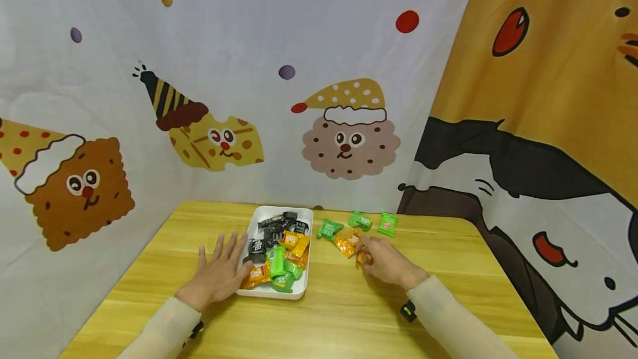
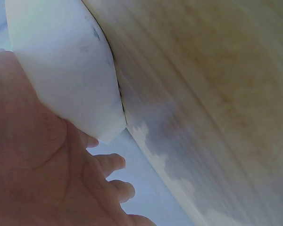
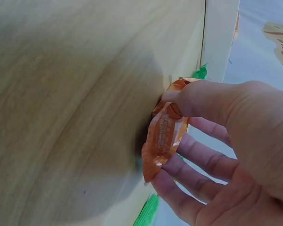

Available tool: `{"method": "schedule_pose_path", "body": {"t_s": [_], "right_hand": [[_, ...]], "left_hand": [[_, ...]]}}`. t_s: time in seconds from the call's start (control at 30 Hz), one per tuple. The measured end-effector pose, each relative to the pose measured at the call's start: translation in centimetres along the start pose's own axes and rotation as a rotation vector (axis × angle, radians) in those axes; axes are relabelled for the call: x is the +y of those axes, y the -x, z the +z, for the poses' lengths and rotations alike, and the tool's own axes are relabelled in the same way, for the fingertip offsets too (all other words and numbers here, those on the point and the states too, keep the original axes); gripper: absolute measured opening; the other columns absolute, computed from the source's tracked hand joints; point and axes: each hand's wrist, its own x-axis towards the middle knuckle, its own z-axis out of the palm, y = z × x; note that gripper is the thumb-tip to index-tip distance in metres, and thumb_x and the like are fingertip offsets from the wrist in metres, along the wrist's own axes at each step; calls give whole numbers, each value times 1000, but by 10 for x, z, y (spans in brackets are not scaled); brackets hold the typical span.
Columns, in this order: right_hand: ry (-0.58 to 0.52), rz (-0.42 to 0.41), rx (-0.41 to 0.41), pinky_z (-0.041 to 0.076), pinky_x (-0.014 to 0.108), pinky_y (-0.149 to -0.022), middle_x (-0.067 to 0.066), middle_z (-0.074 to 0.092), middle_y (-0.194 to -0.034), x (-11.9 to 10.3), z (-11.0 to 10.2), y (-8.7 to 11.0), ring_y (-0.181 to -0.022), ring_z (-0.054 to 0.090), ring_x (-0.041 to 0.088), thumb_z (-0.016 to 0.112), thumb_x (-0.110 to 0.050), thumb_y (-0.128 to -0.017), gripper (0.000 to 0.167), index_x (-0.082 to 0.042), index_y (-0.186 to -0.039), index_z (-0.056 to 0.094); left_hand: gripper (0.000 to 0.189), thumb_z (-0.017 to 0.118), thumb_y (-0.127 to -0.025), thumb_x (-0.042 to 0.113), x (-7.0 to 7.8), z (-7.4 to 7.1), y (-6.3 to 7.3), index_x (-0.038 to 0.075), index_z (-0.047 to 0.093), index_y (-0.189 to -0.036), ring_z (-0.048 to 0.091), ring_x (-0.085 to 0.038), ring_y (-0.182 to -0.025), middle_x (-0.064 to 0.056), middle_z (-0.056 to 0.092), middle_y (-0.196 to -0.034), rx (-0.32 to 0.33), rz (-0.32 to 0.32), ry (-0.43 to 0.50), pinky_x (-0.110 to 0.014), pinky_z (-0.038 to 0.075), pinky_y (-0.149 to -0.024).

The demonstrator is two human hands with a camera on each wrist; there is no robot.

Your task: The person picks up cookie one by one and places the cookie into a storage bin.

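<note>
My right hand [image 1: 389, 262] pinches an orange-wrapped candy [image 3: 161, 134] between thumb and fingers, low over the wooden table. Just beyond its fingertips lies more orange-wrapped candy [image 1: 345, 245]. Spread fingers of my left hand [image 1: 219, 271] lie along the left side of a white tray [image 1: 279, 295], thumb at its rim. The left wrist view shows that palm [image 2: 33, 146] against the tray's white wall [image 2: 70, 66]. Inside the tray are several black-wrapped candies [image 1: 273, 235] toward the back, with orange ones [image 1: 295, 242] and green ones [image 1: 276, 262] nearer the front.
Behind the right hand, three green-wrapped candies lie on the table: one on the left [image 1: 329, 229], a middle one [image 1: 360, 220] and one on the right [image 1: 387, 224]. A cartoon-printed cloth [image 1: 239, 43] hangs along the table's back edge.
</note>
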Motion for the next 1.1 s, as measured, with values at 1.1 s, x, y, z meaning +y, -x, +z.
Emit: {"method": "schedule_pose_path", "body": {"t_s": [1.1], "right_hand": [[28,-90,55,65,31,-82,10,73,-119,-1,0,7,-108,68,20,92,4,-94,31,-9,-121,90]], "left_hand": [[82,45,-125,55,0,0,-1,12,16,-188,2,-61,-180,-26,9,-196,3,7,2,-97,-4,-132]]}}
